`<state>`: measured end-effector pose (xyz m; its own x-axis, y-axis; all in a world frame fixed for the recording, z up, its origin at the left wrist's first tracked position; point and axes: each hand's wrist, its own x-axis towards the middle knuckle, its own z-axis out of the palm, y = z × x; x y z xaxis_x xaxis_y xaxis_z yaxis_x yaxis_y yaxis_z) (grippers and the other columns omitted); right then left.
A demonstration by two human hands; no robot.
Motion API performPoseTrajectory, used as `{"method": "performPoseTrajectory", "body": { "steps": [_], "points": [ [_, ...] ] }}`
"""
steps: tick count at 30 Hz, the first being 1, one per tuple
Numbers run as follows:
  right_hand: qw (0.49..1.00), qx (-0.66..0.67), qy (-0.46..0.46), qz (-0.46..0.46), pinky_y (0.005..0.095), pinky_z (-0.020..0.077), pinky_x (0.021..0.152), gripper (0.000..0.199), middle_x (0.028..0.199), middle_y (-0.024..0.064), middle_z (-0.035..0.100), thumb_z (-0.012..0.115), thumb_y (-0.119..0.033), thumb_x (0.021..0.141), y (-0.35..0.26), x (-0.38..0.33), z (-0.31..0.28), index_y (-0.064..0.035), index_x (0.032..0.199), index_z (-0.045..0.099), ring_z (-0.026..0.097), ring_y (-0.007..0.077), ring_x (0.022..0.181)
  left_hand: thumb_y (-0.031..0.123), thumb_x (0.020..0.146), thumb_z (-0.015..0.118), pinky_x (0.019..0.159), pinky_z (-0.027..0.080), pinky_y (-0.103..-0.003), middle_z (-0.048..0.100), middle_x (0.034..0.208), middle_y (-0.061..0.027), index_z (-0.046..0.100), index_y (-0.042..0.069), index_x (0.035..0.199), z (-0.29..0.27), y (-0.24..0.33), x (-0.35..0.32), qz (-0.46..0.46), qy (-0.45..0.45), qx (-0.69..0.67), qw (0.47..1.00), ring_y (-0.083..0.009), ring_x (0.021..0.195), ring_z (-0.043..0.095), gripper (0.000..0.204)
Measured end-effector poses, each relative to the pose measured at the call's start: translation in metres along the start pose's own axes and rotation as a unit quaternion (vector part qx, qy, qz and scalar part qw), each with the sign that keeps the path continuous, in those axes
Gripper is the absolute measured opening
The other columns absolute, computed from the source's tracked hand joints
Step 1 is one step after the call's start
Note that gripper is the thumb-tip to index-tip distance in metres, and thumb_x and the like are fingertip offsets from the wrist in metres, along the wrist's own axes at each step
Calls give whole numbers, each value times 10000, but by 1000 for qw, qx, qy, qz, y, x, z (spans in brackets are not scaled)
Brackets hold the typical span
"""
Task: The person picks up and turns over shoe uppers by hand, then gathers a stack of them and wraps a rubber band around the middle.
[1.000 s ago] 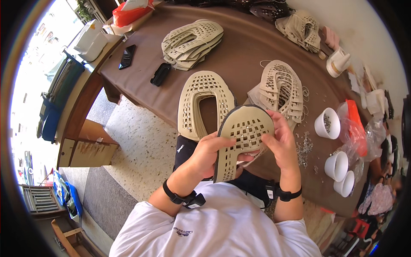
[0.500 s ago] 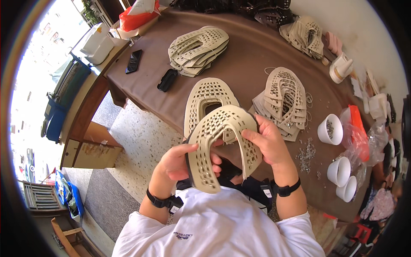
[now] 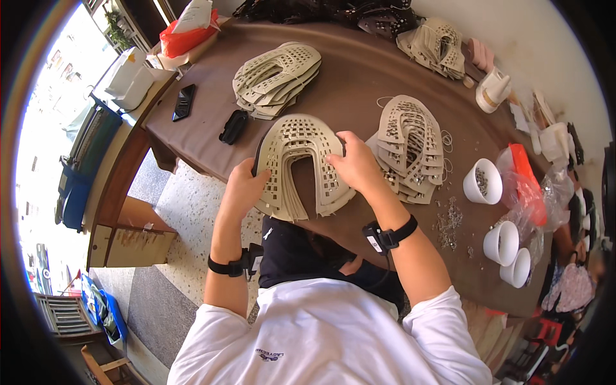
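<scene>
A: Starting far left, what lies on the brown table (image 3: 359, 83)?

B: A white box (image 3: 131, 78) and a red bag (image 3: 183, 38) sit at the far left corner. Nearer in lie a black phone (image 3: 184, 102) and a black case (image 3: 233, 126), then a far pile of beige perforated shoe uppers (image 3: 277, 78)

A: And the person's hands?

B: The left hand (image 3: 242, 187) is curled on the left edge of the near stack of uppers (image 3: 301, 163), fingers folded around its rim. The right hand (image 3: 353, 165) lies on the stack's right arm, fingers bent and pressing down, thumb toward the inner cut-out. Both wrists carry black bands

A: Where is that stack?

B: At the near edge of the table, straight ahead of the person, its open ends pointing back toward them. It looks like several U-shaped pieces squared up on each other

A: Further right?

B: A second fanned stack (image 3: 410, 147) just beside the right hand, loose small metal bits (image 3: 449, 218) scattered on the cloth, three white cups (image 3: 482, 181), an orange plastic bag (image 3: 523, 179), and another pile (image 3: 436, 42) at the far right

A: How far along does the work seem?

B: Judging by the piles, plenty of uppers are already sorted into stacks, and the near one appears to be getting aligned; whether the metal bits have been fitted to any piece cannot be told
</scene>
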<state>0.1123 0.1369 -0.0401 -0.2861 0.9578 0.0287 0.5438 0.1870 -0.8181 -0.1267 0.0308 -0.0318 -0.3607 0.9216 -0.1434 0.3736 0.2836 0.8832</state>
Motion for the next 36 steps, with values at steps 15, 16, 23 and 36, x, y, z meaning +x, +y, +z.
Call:
{"method": "performPoseTrajectory", "body": {
  "steps": [15,16,23,36],
  "points": [
    [999,-32,40,-2,413,562,898,571,1145,233,703,844,-157,816,11,2,-2,-2,1316,618,702,371,1025,418,879,746,1023,506,-471,629,1238,-397,393,-134,1463,16,1,-8,28,57,222,973,-469,1188,646,877],
    [997,-52,54,-19,398,559,910,625,1210,245,683,855,-168,807,13,0,0,-2,1348,590,689,376,1071,418,879,746,1023,506,-471,629,1238,-397,393,-134,1463,18,-1,-8,28,57,223,973,-469,1188,646,877],
    [949,-299,60,-83,789,347,1034,981,1628,275,268,828,-368,826,-33,-46,48,-84,1605,304,325,473,1482,520,766,836,1034,514,-456,572,1322,-389,162,-149,1578,52,4,-12,-20,82,273,958,-470,1245,601,1249],
    [938,-347,12,-20,456,581,829,1050,1208,236,560,841,-163,741,-11,-39,26,-58,1615,268,651,382,987,224,689,891,976,542,-462,520,1299,-302,31,12,1652,88,33,-19,-82,47,368,925,-456,1202,568,1308]
  ]
}}
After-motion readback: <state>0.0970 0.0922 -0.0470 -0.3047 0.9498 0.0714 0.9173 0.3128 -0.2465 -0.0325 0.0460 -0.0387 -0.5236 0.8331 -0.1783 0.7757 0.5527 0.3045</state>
